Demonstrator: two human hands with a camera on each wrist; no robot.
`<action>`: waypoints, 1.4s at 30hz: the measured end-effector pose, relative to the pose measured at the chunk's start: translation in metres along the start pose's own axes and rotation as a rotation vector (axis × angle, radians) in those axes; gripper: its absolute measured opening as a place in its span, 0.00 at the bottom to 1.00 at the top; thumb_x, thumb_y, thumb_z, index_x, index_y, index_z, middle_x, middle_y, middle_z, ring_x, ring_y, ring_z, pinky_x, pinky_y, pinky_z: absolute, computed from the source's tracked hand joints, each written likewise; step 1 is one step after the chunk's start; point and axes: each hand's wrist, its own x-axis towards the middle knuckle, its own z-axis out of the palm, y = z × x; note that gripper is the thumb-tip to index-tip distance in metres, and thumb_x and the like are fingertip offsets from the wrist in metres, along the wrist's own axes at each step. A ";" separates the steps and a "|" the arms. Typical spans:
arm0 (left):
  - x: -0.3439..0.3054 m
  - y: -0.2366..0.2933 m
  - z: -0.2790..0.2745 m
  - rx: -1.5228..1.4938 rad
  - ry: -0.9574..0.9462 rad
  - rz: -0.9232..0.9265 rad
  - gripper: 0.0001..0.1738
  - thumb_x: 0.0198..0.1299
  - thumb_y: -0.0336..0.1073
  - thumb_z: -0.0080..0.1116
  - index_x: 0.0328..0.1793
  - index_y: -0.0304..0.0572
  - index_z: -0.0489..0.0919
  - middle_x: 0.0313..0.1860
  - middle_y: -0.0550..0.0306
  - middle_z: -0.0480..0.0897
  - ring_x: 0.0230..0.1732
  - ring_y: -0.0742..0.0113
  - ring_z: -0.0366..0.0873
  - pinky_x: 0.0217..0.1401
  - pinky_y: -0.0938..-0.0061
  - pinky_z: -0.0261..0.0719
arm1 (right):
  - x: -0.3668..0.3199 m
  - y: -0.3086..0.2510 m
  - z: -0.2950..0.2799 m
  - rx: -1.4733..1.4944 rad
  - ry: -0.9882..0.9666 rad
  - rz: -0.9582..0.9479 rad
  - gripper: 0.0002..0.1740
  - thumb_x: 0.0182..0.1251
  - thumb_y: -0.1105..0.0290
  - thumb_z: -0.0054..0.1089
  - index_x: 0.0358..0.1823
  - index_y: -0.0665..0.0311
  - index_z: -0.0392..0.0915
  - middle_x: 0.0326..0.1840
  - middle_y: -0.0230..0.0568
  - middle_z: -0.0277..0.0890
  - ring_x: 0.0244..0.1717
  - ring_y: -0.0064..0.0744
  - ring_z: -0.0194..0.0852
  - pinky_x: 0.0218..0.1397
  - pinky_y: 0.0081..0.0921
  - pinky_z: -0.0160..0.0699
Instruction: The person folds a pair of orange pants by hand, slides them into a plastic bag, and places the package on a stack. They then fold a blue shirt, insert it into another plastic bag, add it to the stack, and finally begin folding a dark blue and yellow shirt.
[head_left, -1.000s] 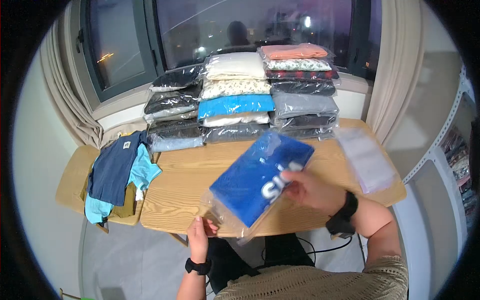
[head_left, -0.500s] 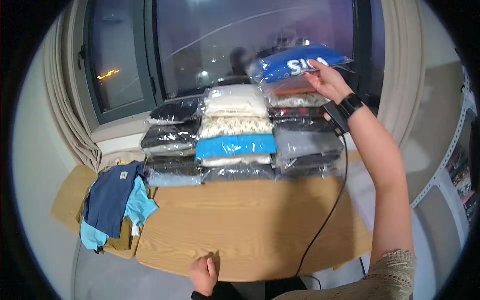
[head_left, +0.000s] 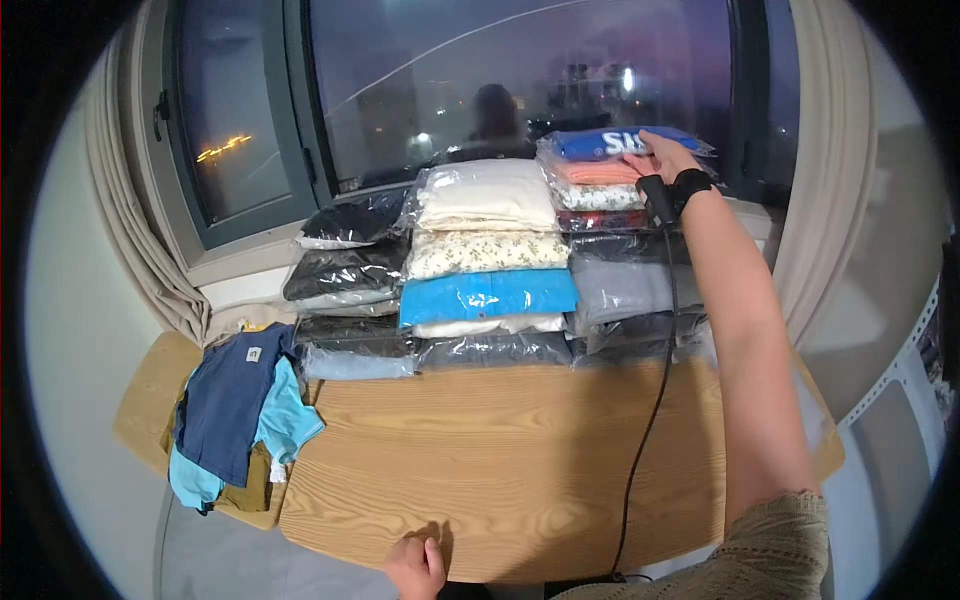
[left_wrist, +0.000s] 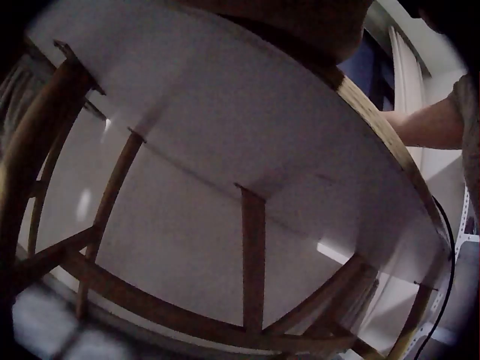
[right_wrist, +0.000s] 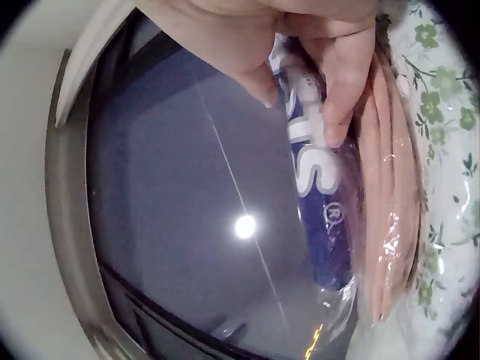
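In the head view, a folded blue garment in a clear plastic bag (head_left: 590,145) lies over the top of the right-hand stack, white lettering on its front. My right hand (head_left: 668,155) grips its near edge; the right wrist view shows thumb and fingers (right_wrist: 341,90) on either side of the bag. Directly beneath is a bagged peach garment (head_left: 600,173), and under that a white one with green leaves (right_wrist: 442,97). My left hand (head_left: 415,565) rests loosely curled at the table's front edge, holding nothing.
Beside this stack stand two more stacks of bagged clothes, with a cream bundle (head_left: 485,195) topping the middle one. Loose shirts (head_left: 230,400) lie on a chair at the left. A window (head_left: 430,80) rises behind. A black cable (head_left: 655,420) hangs from my right wrist across the wooden table (head_left: 450,450).
My right hand has carried the bagged blue garment from above the table's front up to the right stack and lowered it onto the peach one. My left hand has stayed near the front edge.
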 end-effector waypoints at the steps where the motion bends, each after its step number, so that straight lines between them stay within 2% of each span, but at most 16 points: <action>1: -0.001 -0.002 0.001 0.004 0.011 -0.003 0.10 0.59 0.36 0.53 0.40 0.39 0.80 0.33 0.44 0.81 0.36 0.48 0.79 0.40 0.61 0.77 | -0.009 -0.004 0.001 0.058 -0.024 0.009 0.14 0.67 0.68 0.48 0.42 0.75 0.65 0.40 0.57 0.72 0.36 0.44 0.80 0.29 0.27 0.86; 4: -0.004 -0.004 0.003 0.036 -0.042 -0.029 0.12 0.59 0.34 0.47 0.24 0.37 0.71 0.21 0.44 0.72 0.26 0.45 0.70 0.29 0.57 0.66 | -0.012 -0.008 -0.015 0.149 -0.141 0.074 0.15 0.67 0.71 0.46 0.42 0.81 0.61 0.40 0.59 0.70 0.39 0.48 0.80 0.34 0.27 0.87; 7: -0.003 -0.012 0.008 -0.049 0.013 0.049 0.10 0.57 0.34 0.51 0.24 0.40 0.74 0.20 0.48 0.73 0.23 0.48 0.71 0.26 0.58 0.67 | -0.043 -0.003 -0.025 0.267 -0.211 0.064 0.13 0.66 0.75 0.42 0.44 0.82 0.62 0.41 0.56 0.69 0.41 0.44 0.78 0.41 0.22 0.86; 9: 0.000 -0.004 0.006 -0.052 0.046 0.037 0.06 0.56 0.33 0.52 0.31 0.41 0.78 0.23 0.50 0.76 0.26 0.50 0.73 0.29 0.60 0.70 | -0.067 0.010 -0.041 0.032 -0.370 -0.085 0.11 0.65 0.77 0.44 0.45 0.77 0.68 0.42 0.47 0.72 0.40 0.34 0.77 0.40 0.21 0.82; 10: 0.000 -0.004 0.004 -0.023 0.029 0.028 0.07 0.56 0.33 0.53 0.37 0.42 0.80 0.25 0.51 0.78 0.28 0.52 0.75 0.32 0.62 0.73 | -0.060 0.037 -0.058 -0.302 -0.423 -0.525 0.09 0.65 0.75 0.47 0.44 0.72 0.70 0.41 0.46 0.74 0.38 0.31 0.76 0.37 0.17 0.79; 11: -0.003 -0.012 0.009 -0.044 0.028 0.032 0.07 0.56 0.34 0.53 0.36 0.42 0.80 0.26 0.51 0.79 0.29 0.53 0.76 0.32 0.62 0.73 | -0.134 0.027 -0.023 0.138 -0.322 -0.017 0.08 0.65 0.73 0.51 0.43 0.68 0.73 0.41 0.43 0.76 0.35 0.26 0.76 0.35 0.14 0.77; 15: 0.003 -0.005 0.006 -0.018 0.104 0.025 0.08 0.56 0.38 0.55 0.31 0.44 0.80 0.20 0.52 0.77 0.24 0.54 0.76 0.27 0.64 0.74 | -0.226 0.095 -0.016 -0.070 -0.537 0.136 0.06 0.62 0.70 0.52 0.38 0.63 0.74 0.34 0.35 0.78 0.23 0.17 0.68 0.21 0.12 0.67; 21: 0.000 -0.001 -0.005 -0.042 0.064 -0.003 0.14 0.60 0.41 0.51 0.27 0.40 0.78 0.20 0.49 0.76 0.25 0.51 0.75 0.29 0.62 0.73 | -0.329 0.213 -0.022 -0.124 -0.621 0.672 0.07 0.62 0.72 0.51 0.42 0.61 0.72 0.35 0.34 0.76 0.30 0.21 0.69 0.34 0.20 0.69; 25: 0.000 -0.016 -0.009 -0.289 -0.116 -0.125 0.20 0.65 0.44 0.45 0.27 0.36 0.75 0.22 0.51 0.76 0.27 0.57 0.75 0.33 0.69 0.71 | -0.374 0.258 -0.046 0.035 -0.797 0.732 0.09 0.62 0.73 0.52 0.44 0.62 0.73 0.38 0.39 0.77 0.32 0.25 0.73 0.37 0.19 0.73; 26: 0.002 -0.022 -0.014 -0.290 -0.116 -0.128 0.20 0.65 0.44 0.45 0.27 0.36 0.75 0.22 0.51 0.76 0.27 0.57 0.75 0.33 0.69 0.71 | -0.384 0.255 -0.047 0.028 -0.730 0.786 0.10 0.62 0.73 0.51 0.44 0.63 0.72 0.39 0.40 0.77 0.34 0.27 0.73 0.39 0.20 0.73; 28: 0.013 -0.037 -0.028 -0.934 -0.183 -0.422 0.18 0.66 0.42 0.44 0.31 0.35 0.75 0.24 0.58 0.76 0.31 0.68 0.74 0.37 0.74 0.70 | -0.398 0.246 -0.055 0.014 -0.662 0.839 0.10 0.62 0.73 0.51 0.45 0.63 0.72 0.40 0.40 0.77 0.37 0.29 0.74 0.41 0.21 0.73; 30: 0.027 -0.073 -0.047 -0.704 -0.072 -0.386 0.14 0.65 0.37 0.44 0.34 0.35 0.75 0.27 0.63 0.76 0.36 0.74 0.72 0.41 0.77 0.70 | -0.405 0.230 -0.069 -0.020 -0.477 0.782 0.10 0.62 0.73 0.51 0.45 0.64 0.72 0.41 0.41 0.76 0.40 0.30 0.73 0.45 0.22 0.72; 34: 0.067 -0.167 -0.084 -0.211 0.205 -0.324 0.11 0.59 0.32 0.49 0.42 0.33 0.77 0.36 0.50 0.81 0.41 0.63 0.78 0.45 0.72 0.74 | -0.416 0.209 -0.123 -0.004 -0.365 0.620 0.10 0.64 0.71 0.51 0.45 0.64 0.72 0.43 0.42 0.76 0.44 0.32 0.73 0.48 0.25 0.72; 36: 0.086 -0.205 -0.102 -0.043 0.193 -0.457 0.14 0.56 0.33 0.51 0.47 0.34 0.77 0.40 0.45 0.81 0.43 0.53 0.79 0.46 0.67 0.75 | -0.422 0.205 -0.149 0.237 -0.190 0.667 0.10 0.65 0.70 0.50 0.45 0.65 0.72 0.45 0.42 0.75 0.45 0.34 0.73 0.49 0.27 0.72; 38: 0.092 -0.249 -0.111 0.223 0.258 -0.331 0.15 0.55 0.34 0.53 0.48 0.38 0.78 0.42 0.41 0.79 0.45 0.45 0.76 0.49 0.60 0.74 | -0.433 0.200 -0.167 0.293 -0.119 0.676 0.10 0.65 0.70 0.49 0.45 0.65 0.72 0.46 0.42 0.75 0.45 0.35 0.73 0.49 0.27 0.72; 42: 0.107 -0.285 -0.117 0.347 0.160 -0.531 0.17 0.54 0.36 0.53 0.50 0.39 0.76 0.46 0.34 0.75 0.47 0.39 0.74 0.51 0.57 0.72 | -0.449 0.211 -0.203 0.377 -0.010 0.627 0.10 0.66 0.70 0.47 0.46 0.65 0.72 0.47 0.41 0.74 0.48 0.36 0.73 0.48 0.25 0.74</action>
